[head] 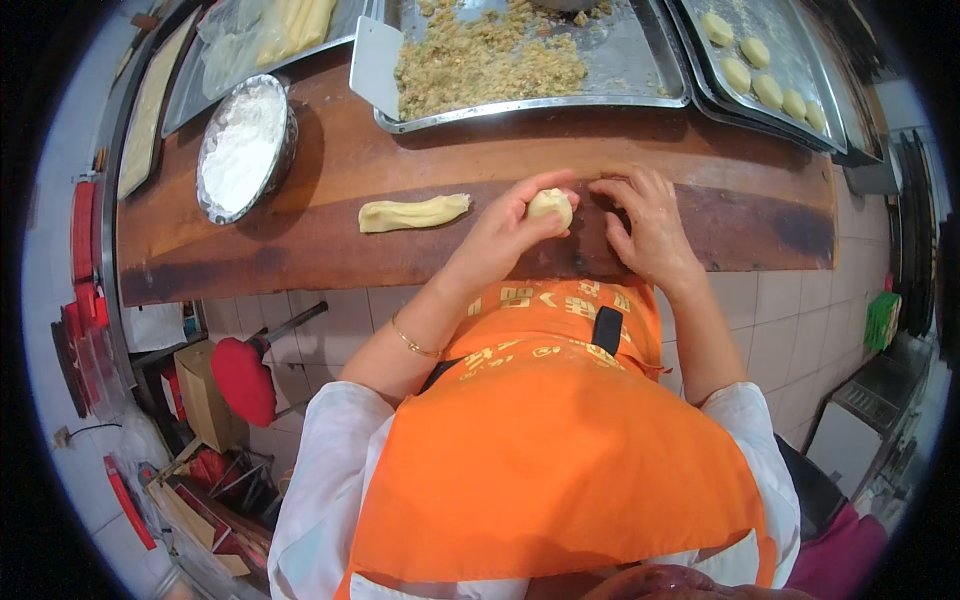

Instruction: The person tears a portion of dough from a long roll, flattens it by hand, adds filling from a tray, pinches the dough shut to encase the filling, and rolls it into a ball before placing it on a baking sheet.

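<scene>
My left hand (517,217) holds a pale, rounded dough ball (551,211) between thumb and fingers, above the front part of the wooden worktable (420,259). To its right, my right hand (643,217) is apart from the ball, fingers curved and spread with nothing between them. A short roll of pale dough (414,213) lies on the wood left of my left hand. Beyond the hands, a metal tray (634,60) holds a heap of crumbly yellowish filling (487,71). A white flat scraper (377,66) rests at that tray's left edge.
A metal bowl of white flour (244,150) stands at the left. Behind it, a tray holds dough strips (296,30) under plastic. Several dough balls (766,91) sit on a floured tray (814,71) at the far right. A red-seated stool (246,381) is below the table's left side.
</scene>
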Motion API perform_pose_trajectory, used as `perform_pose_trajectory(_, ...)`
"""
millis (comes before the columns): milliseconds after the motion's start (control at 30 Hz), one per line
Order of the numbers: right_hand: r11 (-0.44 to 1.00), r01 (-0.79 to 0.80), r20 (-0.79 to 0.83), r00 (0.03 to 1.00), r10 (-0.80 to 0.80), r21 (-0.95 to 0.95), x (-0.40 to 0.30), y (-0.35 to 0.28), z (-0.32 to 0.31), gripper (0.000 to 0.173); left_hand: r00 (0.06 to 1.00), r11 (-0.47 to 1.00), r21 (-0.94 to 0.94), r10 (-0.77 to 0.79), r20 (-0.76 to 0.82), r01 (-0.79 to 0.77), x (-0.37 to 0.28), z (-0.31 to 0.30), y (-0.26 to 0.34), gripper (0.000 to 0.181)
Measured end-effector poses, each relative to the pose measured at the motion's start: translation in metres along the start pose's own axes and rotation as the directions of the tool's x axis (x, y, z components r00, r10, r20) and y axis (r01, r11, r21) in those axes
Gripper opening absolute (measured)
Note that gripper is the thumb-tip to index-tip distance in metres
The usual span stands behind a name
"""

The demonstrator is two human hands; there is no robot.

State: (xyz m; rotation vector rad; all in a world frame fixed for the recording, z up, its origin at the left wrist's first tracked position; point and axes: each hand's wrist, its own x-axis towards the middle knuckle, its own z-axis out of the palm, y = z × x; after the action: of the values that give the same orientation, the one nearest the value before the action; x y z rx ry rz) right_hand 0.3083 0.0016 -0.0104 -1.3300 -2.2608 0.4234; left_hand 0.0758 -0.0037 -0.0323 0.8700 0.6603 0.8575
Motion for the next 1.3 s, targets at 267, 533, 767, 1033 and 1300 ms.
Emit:
perform_pose_trajectory(267,0.901,0.231,-0.136,0.972,-0.193,0.367,0.041,-0.04,0.003,0.044,0.986,0.986,0.038,0.164,0.015,-0.165,-0.007,0.018,0.011,0.052)
perform_pose_trajectory(533,0.9,0.193,-0.309,0.948,-0.07,0.391,0.044,-0.066,0.017,0.026,0.994,0.937,-0.334,0.083,-0.067,-0.101,-0.002,0.036,0.004,0.046)
perform_pose_trajectory(767,0.819,0.14,-0.142,0.987,-0.073,0.556,0.036,-0.05,0.019,0.036,0.998,0.974,-0.219,0.041,-0.056,-0.052,-0.008,0.039,0.003,0.062)
perform_pose_trajectory(1033,0.782,0.182,-0.176,0.98,-0.094,0.596,0.046,-0.065,0.018,0.048,0.997,0.989,-0.14,0.061,0.035,-0.056,-0.007,0.02,0.001,0.057)
perform_pose_trajectory(1300,0.775,0.258,-0.355,0.934,-0.046,0.577,0.054,-0.079,0.023,0.053,0.98,0.977,0.085,0.192,0.06,-0.196,-0.015,0.026,0.013,0.059)
